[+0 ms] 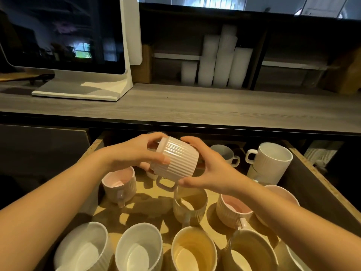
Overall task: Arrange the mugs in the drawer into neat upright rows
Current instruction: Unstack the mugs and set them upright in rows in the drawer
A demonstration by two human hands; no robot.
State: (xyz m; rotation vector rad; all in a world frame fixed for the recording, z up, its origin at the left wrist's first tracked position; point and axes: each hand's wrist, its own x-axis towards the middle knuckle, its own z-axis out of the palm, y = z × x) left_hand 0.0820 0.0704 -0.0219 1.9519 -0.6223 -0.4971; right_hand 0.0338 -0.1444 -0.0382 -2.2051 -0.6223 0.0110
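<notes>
Ribbed pink mug (175, 158) is held tilted on its side, handle down, above the drawer (320, 184) middle; left hand (134, 153) and right hand (213, 169) both have their grip pressed on its sides. Step looks like righting it: next, turn it upright into the gap beyond the second row. Counted below it: about eleven mugs, four in the near row.

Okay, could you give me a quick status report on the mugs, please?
Left hand and right hand both grip the ribbed pink mug, tilted above the drawer. Upright mugs below; bare gap beneath the held mug.
</notes>
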